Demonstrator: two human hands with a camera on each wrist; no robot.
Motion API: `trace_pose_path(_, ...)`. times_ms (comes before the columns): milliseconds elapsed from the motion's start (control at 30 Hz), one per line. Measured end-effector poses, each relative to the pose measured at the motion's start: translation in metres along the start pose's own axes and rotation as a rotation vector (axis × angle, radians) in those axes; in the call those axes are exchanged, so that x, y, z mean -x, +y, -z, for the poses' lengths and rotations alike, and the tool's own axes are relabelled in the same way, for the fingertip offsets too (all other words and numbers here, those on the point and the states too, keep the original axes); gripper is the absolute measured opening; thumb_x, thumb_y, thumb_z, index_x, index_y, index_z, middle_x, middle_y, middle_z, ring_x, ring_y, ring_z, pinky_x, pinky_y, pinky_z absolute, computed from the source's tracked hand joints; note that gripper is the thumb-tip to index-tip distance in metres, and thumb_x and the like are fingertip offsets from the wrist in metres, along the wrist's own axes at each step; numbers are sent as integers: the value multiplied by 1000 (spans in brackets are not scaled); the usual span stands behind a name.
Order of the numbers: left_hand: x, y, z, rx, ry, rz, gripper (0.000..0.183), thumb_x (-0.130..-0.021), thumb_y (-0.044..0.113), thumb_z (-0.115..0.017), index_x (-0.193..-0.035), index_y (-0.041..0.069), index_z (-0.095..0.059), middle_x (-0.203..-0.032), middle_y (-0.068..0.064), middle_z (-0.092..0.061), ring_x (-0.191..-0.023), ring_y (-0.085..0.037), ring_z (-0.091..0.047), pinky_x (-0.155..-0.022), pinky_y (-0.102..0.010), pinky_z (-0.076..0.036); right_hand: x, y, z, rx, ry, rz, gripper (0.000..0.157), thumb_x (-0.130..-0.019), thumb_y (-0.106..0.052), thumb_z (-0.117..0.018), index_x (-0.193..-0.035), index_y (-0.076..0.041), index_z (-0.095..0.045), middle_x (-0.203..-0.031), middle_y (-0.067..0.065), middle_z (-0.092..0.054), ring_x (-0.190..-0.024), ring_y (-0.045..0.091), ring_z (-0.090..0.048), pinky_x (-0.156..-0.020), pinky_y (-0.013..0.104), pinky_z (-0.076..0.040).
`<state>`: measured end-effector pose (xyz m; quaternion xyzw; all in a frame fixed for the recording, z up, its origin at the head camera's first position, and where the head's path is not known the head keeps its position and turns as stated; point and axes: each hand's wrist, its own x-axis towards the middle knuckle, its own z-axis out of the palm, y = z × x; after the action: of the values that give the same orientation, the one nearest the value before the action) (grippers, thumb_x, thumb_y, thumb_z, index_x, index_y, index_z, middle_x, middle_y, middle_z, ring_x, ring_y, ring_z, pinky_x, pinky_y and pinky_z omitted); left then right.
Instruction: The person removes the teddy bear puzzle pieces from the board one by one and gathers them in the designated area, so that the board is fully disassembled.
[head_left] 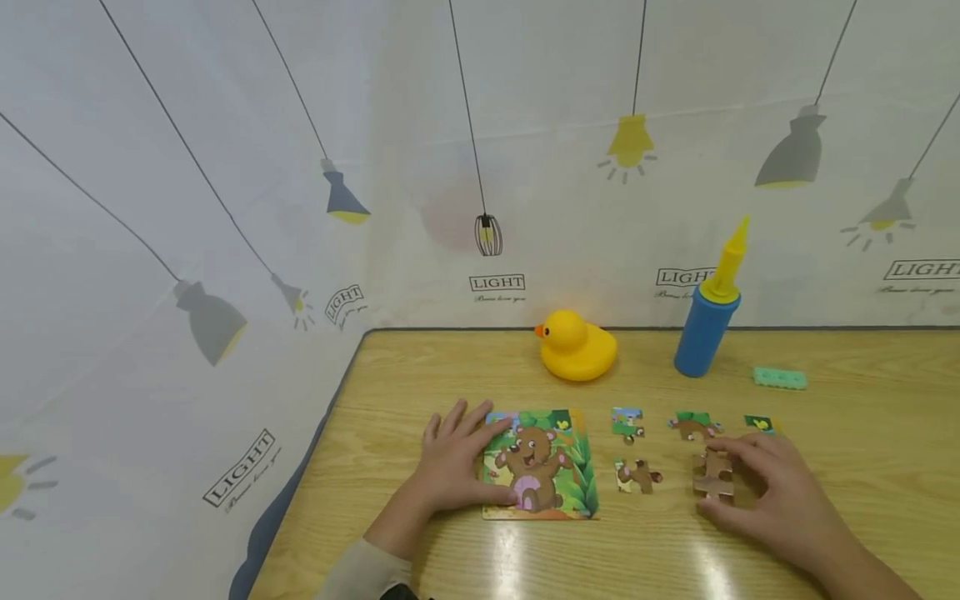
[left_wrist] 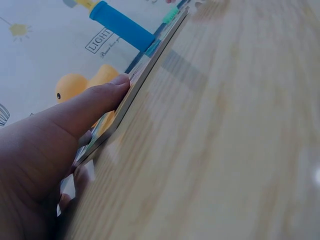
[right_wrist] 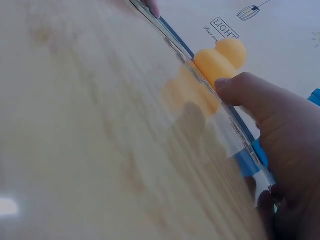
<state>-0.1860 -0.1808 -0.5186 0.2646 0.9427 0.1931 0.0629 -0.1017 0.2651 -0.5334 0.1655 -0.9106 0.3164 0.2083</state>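
Head view. Wooden table [head_left: 862,467], backed by a pale sheet [head_left: 420,100] printed with hanging lamps and the word LIGHT. Item: bear picture board [head_left: 573,467], flat on the table at centre. Item: left hand [head_left: 461,462], at the board's left side; fingers spread, forefinger lying on the far left corner, thumb across the near part. Item: brown puzzle piece [head_left: 714,475], right of the board. Item: right hand [head_left: 780,492], thumb at that piece's near edge and forefinger at its far edge, pinching it. Loose, between board and right hand: a far-left piece [head_left: 627,422] with blue and green, and a near-left piece [head_left: 636,476], mostly brown. Beyond the pinched piece: a green-and-brown piece [head_left: 695,425]; farther right, a dark green piece [head_left: 758,423], partly covered by the hand. Along the far side, left to right: yellow duck [head_left: 576,346], blue pump [head_left: 705,333] with yellow nozzle, upright with a lean, and a mint-green block [head_left: 780,378].

Left wrist view. Board seen edge-on, thumb resting against it; remaining fingers mostly hidden. Duck and pump beyond.

Right wrist view. Thumb extended beside a thin row of piece edges; fingertips at the row's other end, their contact too dark to tell. Duck beyond.
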Motion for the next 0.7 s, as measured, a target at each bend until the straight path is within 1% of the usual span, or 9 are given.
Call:
trace_pose_path(133, 0, 0, 0, 0, -2, 0, 107, -75, 85, -75, -166, 40, -40, -177, -2, -22, -162, -42, -7, -119, -77, -2, 0, 1, 0, 8, -20, 7, 77, -59, -32, -107, -126, -10, -77, -108, -9, -64, -105, 7, -45, -89, 32, -33)
trace_pose_path(167, 0, 1, 0, -3, -1, 1, 107, -75, 84, -75, -166, 40, -40, -177, -2, -22, -162, -42, -8, -119, -77, -3, 0, 2, -1, 11, -24, 12, 76, -59, -32, -107, -126, -11, -77, -107, -9, -64, -104, 8, -46, -88, 33, -33)
trace_pose_path(300, 1, 3, 2, -12, 3, 5, 105, -77, 83, -75, -165, 39, -41, -177, -2, -23, -162, -42, -8, -120, -76, -3, -1, 3, -2, 29, -41, 18, 74, -60, -34, -106, -125, -14, -78, -106, -10, -62, -102, 7, -46, -86, 33, -33)
trace_pose_path(467, 3, 5, 3, -15, -6, 9, 103, -78, 83, -74, -165, 40, -41, -177, -1, -22, -162, -42, -7, -120, -76, -3, 0, 3, -3, 57, -44, 35, 70, -63, -32, -104, -124, -11, -79, -105, -11, -60, -99, 6, -46, -82, 32, -34)
trace_pose_path(567, 2, 5, 3, -20, -4, 10, 103, -79, 83, -74, -166, 39, -41, -177, -1, -22, -162, -42, -8, -120, -76, -3, 0, 3, -4, 68, -36, 49, 67, -64, -30, -103, -123, -9, -79, -104, -10, -62, -99, 8, -48, -83, 33, -35)
trace_pose_path(700, 2, 5, 3, -21, 5, 10, 102, -79, 83, -73, -166, 38, -41, -177, -3, -23, -162, -43, -9, -120, -77, -3, -2, 3, -4, 82, -37, 34, 66, -65, -33, -103, -121, -9, -78, -105, -8, -64, -99, 11, -50, -83, 33, -36)
